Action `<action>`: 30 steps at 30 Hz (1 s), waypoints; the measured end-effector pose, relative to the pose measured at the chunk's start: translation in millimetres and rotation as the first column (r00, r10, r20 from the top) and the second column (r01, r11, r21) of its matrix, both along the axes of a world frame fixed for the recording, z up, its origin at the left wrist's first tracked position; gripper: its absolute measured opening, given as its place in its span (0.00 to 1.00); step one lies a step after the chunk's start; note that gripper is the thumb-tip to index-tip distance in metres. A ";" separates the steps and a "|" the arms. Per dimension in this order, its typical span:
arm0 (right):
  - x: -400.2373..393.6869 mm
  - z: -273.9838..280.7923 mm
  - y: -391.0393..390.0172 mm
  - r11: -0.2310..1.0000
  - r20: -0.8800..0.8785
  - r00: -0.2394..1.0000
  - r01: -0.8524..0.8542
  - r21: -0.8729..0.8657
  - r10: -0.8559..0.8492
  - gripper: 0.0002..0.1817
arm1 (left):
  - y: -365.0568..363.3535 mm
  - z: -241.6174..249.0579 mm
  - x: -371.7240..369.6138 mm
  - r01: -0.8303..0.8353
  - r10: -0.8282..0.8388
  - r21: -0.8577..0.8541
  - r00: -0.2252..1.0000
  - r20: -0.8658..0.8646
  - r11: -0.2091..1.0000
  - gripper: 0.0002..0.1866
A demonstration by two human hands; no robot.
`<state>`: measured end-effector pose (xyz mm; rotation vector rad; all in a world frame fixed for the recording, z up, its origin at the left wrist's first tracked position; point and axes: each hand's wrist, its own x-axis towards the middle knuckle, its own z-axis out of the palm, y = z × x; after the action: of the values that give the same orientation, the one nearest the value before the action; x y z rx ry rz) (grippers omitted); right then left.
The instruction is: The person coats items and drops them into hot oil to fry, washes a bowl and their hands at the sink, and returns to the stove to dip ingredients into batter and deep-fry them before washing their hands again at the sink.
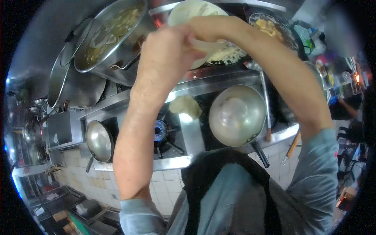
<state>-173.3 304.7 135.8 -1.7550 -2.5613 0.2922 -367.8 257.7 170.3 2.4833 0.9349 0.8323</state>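
Both my hands meet at the top middle, over a pale, wide bowl (pixel 197 8) that looks tilted above a dark pan. My left hand (pixel 166 49) has its fingers curled at the bowl's near left side and appears to grip it. Bent inward at the wrist, my right hand (pixel 203 29) overlaps the bowl, its fingers hidden behind the left hand. Pale, shredded-looking food (pixel 227 54) lies in the dark pan just right of the bowl. What my right hand holds, if anything, cannot be made out.
A large pot (pixel 117 64) of cloudy liquid stands upper left, beside another deep pot (pixel 80 88). Nearer are a lit burner (pixel 159 131), a steel wok (pixel 237 115), a smaller pan (pixel 98 141) and a long-handled ladle (pixel 266 100). Yellow food (pixel 268 28) fries upper right.
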 end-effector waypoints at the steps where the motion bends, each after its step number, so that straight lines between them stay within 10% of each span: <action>1: 3.4 -10.9 8.4 0.999 -0.058 0.998 -0.022 -0.049 0.019 0.18 | 1.1 -2.5 1.6 -0.001 0.001 0.000 1.000 0.000 1.000 0.20; 3: 18.7 -29.4 44.6 0.994 -0.117 0.992 -0.048 -0.100 0.036 0.19 | 4.6 -10.3 4.3 0.035 -0.029 0.187 0.999 -0.032 0.982 0.18; 6: 42.9 -35.5 92.1 0.635 -0.423 0.864 -0.169 -0.753 -0.272 0.21 | 4.7 -13.6 7.5 0.038 -0.027 0.179 0.998 -0.063 0.983 0.17; 11: 7.9 -0.6 11.8 0.983 0.041 0.988 -0.143 -0.119 0.149 0.18 | 18.9 -20.5 3.2 0.021 -0.017 0.154 0.999 -0.029 0.988 0.18; 15: 18.6 65.8 0.7 0.996 -0.014 0.997 -0.071 -0.052 0.070 0.11 | 22.3 -18.4 -9.2 -0.049 0.052 0.065 0.998 -0.036 0.997 0.20; 17: 44.8 81.3 2.4 0.916 -0.241 0.921 -0.215 0.338 0.305 0.13 | 21.5 -16.4 -18.0 -0.092 0.093 0.022 0.994 -0.049 0.996 0.19; 25: 76.0 21.5 4.1 0.992 -0.153 0.985 0.097 0.080 -0.084 0.11 | -19.1 -11.7 -76.4 -0.169 0.172 -0.151 0.985 0.008 0.974 0.18; 30: 81.7 -10.8 -10.4 0.964 -0.143 0.986 -0.041 0.262 0.081 0.12 | -48.0 -9.8 -104.1 -0.186 0.198 -0.180 0.978 0.056 0.966 0.17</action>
<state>-91.6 294.3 125.0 -1.5045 -2.4208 0.0832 -472.0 209.7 160.5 2.2239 1.1831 0.8568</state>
